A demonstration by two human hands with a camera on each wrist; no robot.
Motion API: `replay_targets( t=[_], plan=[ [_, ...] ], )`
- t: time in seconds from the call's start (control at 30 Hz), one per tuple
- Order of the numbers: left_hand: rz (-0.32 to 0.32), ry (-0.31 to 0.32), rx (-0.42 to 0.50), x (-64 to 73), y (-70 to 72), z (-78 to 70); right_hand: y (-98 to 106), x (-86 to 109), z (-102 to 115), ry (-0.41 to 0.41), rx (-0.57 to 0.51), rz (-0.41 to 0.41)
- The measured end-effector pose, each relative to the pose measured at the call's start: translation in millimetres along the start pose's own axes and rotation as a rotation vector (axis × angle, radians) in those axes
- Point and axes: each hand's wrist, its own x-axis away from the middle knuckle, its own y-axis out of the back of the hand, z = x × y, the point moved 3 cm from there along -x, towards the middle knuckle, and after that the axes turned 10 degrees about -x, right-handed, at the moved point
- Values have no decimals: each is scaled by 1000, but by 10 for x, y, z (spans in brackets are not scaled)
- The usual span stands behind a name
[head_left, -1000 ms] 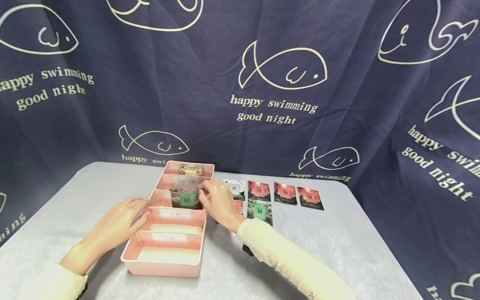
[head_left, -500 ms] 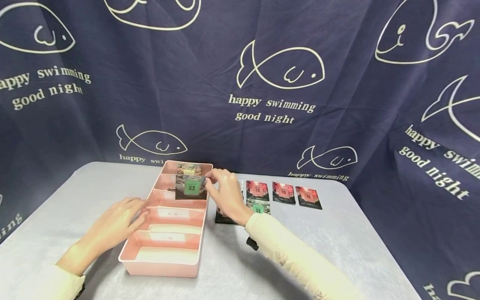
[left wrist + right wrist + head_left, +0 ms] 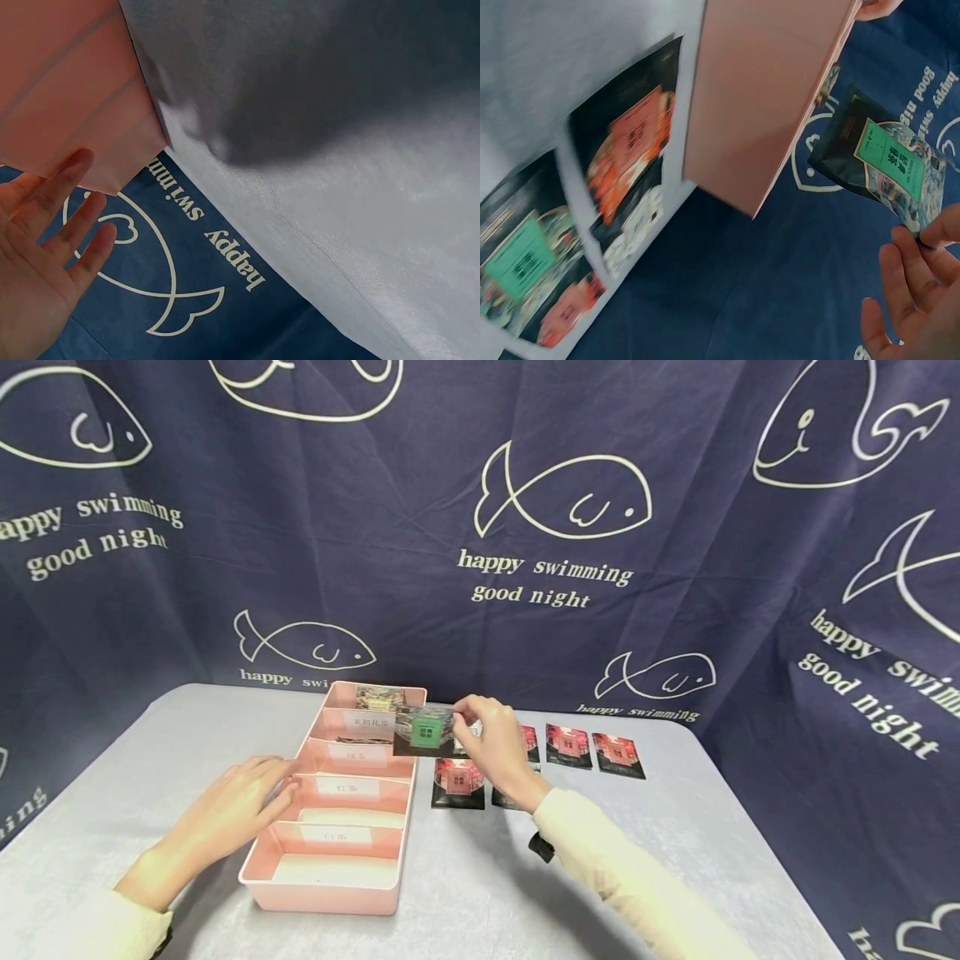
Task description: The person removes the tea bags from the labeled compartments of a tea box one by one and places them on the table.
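My right hand [image 3: 495, 747] pinches the edge of a tea sachet [image 3: 425, 732] with a green label, between thumb and fingertips. The sachet is held up over the right rim of a long pink divided box [image 3: 322, 900]; its whole front shows in the right wrist view, beside the box wall [image 3: 757, 90]. Labels on white paper mark the dividers. In the rearmost compartment sits a yellow-labelled sachet [image 3: 381, 700], and a thin dark edge shows further forward. My left hand [image 3: 225, 806] rests at the box's left rim, fingers loosely extended, seen from the palm side in the left wrist view.
Right of the box, red sachets [image 3: 567, 746] lie in rows on the grey table [image 3: 637, 860]. A second green-labelled sachet [image 3: 521, 259] and a white one [image 3: 634, 229] lie among them, largely hidden behind my right hand in the head view. A dark fish-print cloth [image 3: 420, 543] hangs behind.
The right hand has lifted the green-labelled sachet out of a middle compartment and carried it right, past the box's rim. The left hand stays at the left rim.
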Motion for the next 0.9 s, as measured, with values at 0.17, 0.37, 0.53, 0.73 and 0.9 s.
replay_targets(
  t=[0.17, 0.37, 0.53, 0.73, 0.9],
  plan=[
    [3, 4, 2, 4, 5, -1, 168, 95, -139, -25, 34, -3],
    [3, 3, 6, 2, 9, -1, 360, 240, -355, -46, 70, -18],
    [0, 3, 7, -8, 11, 6, 495, 375, -555, -91, 80, -9],
    [13, 9, 7, -8, 8, 7, 688, 524, -789, -134, 117, -35],
    [10, 5, 6, -5, 0, 3, 841, 635, -963, -151, 171, -57]
  ],
)
